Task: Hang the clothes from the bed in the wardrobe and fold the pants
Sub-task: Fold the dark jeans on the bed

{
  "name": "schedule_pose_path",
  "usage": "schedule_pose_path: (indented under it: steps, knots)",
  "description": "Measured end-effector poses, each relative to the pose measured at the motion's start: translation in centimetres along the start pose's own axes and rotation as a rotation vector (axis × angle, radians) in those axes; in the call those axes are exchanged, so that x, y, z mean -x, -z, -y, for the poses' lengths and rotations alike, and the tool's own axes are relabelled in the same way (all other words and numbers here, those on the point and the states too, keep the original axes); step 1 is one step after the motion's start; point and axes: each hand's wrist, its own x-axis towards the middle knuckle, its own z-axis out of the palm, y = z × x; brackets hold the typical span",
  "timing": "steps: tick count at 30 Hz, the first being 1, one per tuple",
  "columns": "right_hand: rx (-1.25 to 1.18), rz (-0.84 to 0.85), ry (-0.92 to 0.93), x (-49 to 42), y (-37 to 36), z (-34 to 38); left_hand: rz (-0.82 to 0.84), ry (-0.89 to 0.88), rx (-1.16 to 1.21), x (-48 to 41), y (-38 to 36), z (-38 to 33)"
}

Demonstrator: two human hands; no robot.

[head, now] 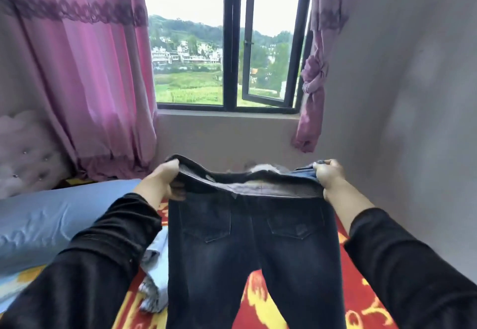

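A pair of jeans [247,251] hangs above the bed [361,310], between two hands; a pillow [51,223] lies left, a window [227,45] behind.

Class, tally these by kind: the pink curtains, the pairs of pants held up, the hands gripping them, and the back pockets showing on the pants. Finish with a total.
Curtains: 2, the left curtain and the right curtain
Pairs of pants: 1
Hands gripping them: 2, the left hand and the right hand
Back pockets: 2, the left pocket and the right pocket
Total: 7
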Motion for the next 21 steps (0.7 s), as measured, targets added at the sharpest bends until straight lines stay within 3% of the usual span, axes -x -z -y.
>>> schedule_pose_path:
  steps: [2,4,7,10,15,21]
  knots:
    - [-0.032,0.055,0.071,-1.0,-1.2,1.7,0.017,-0.073,0.116,-1.3,-0.7,-1.7]
    - [-0.184,0.136,0.276,-1.7,-1.9,5.8,0.118,-0.285,0.377,-1.5,-1.4,-5.3]
    - [-0.409,0.112,0.560,-2.2,-1.4,12.7,0.316,-0.629,0.707,0.8,-1.3,-11.2]
    - [-0.511,0.126,0.563,-2.0,-0.2,15.6,0.330,-0.738,0.717,2.9,0.1,-13.2]
    - [-0.411,0.100,0.379,0.5,-0.5,8.0,0.162,-0.628,0.617,2.2,1.4,-5.4]
    - [-0.131,0.104,-0.021,3.8,2.4,-8.4,0.003,-0.188,0.263,-0.3,3.0,11.4]
